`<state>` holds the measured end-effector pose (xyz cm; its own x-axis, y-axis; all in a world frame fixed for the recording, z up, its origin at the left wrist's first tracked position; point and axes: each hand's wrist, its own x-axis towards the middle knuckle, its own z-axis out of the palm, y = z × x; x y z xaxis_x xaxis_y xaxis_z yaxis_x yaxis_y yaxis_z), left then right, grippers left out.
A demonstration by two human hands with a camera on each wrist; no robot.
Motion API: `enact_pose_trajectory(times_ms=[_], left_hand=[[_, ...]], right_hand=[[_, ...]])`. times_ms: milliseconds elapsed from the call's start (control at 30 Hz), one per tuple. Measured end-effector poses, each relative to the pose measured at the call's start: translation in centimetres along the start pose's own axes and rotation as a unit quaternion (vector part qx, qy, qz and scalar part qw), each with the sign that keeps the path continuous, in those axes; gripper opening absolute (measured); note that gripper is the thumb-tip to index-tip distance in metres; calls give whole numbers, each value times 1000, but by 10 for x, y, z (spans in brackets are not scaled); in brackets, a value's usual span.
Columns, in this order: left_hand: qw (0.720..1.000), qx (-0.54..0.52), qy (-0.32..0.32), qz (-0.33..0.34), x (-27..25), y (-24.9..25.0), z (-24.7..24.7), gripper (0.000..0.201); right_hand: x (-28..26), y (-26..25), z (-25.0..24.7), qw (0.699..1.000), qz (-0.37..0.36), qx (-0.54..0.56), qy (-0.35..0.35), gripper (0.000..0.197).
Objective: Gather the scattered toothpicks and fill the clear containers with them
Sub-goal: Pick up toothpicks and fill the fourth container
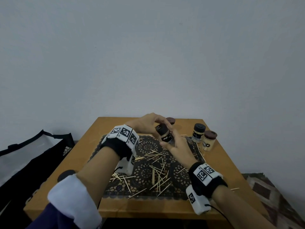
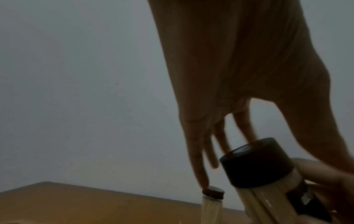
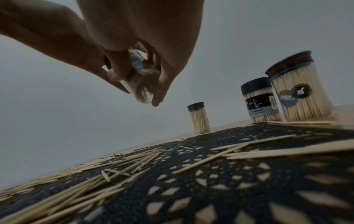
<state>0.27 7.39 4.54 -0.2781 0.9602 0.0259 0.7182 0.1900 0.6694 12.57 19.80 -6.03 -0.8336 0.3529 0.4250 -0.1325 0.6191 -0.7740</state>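
A clear toothpick container (image 1: 165, 135) with a black lid (image 2: 256, 163) hangs tilted above the far middle of the black lace mat (image 1: 143, 146). My right hand (image 1: 177, 144) grips its lower body, fingers curled round the clear base (image 3: 142, 89). From above, my left hand (image 1: 157, 123) arches over it, with fingers and thumb on either side of the lid. The container looks packed with toothpicks (image 2: 268, 201). Many loose toothpicks (image 1: 158, 172) lie scattered over the mat (image 3: 249, 174) in front of both hands.
Three other filled, lidded containers stand on the wooden table (image 1: 227, 166): a small brown-lidded one (image 1: 170, 120) at the back, and a black-lidded one (image 1: 198, 133) beside a brown-lidded one (image 1: 209, 141) at the right. A black bag (image 1: 41, 154) lies left of the table.
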Motion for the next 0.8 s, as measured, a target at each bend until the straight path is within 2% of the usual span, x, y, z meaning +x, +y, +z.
enact_pose_trajectory(times_ms=[100, 167, 267, 333, 400, 567, 667, 733, 800], left_hand=[[995, -25, 23, -97, 3, 4, 3, 50], [991, -12, 43, -127, 4, 0, 5, 46], [994, 17, 46, -93, 2, -4, 5, 39], [998, 4, 29, -61, 0, -4, 3, 31], [999, 10, 9, -43, -2, -4, 0, 32], [1000, 14, -4, -11, -3, -5, 2, 31], [1000, 11, 2, -5, -2, -7, 6, 36], [999, 33, 2, -15, -1, -11, 8, 45], [998, 48, -2, -34, -2, -16, 8, 55]], right_hand=[[-1, -5, 3, 1000, -6, -19, 2, 44], [-2, -8, 3, 1000, -8, -21, -4, 44], [-3, -11, 3, 1000, -1, -29, -11, 40], [-4, -12, 3, 1000, 9, -15, -11, 38], [-4, -14, 3, 1000, 22, 9, -16, 37], [-3, -13, 4, 994, 67, 77, -25, 47], [-1, -10, 1, 990, 90, 101, -36, 44], [0, -11, -3, 985, 116, 112, -64, 52], [3, -12, -7, 984, 128, 70, -101, 58]])
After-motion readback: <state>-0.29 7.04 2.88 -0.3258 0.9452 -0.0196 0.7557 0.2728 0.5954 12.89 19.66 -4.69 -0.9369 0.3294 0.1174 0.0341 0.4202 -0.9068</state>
